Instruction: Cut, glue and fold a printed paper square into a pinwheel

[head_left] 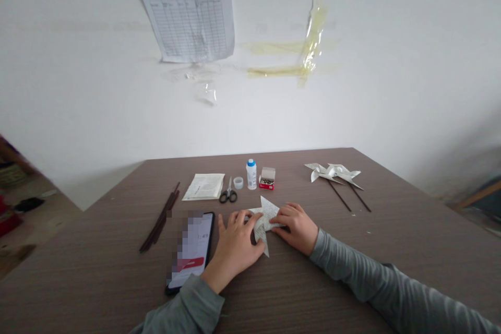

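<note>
Grey sleeves [352, 269] cross the brown table [305, 297]. The left hand [237, 242] spreads over, the right hand [295, 224] pinches, a paper pinwheel [267, 217] between them; whether the left grips, I can't tell. Folding its blades [268, 206] seems in hand; next calls for holding everything flat.

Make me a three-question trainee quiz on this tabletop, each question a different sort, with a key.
1. True or false: the left hand and right hand both touch the folded paper.

2. Which colour shows on the cap of the upright white bottle?
A) Red
B) Blue
C) Black

3. How many paper pinwheels lie with dark sticks at the right of the table?

Key: 1. True; 2. B; 3. Two.
</note>
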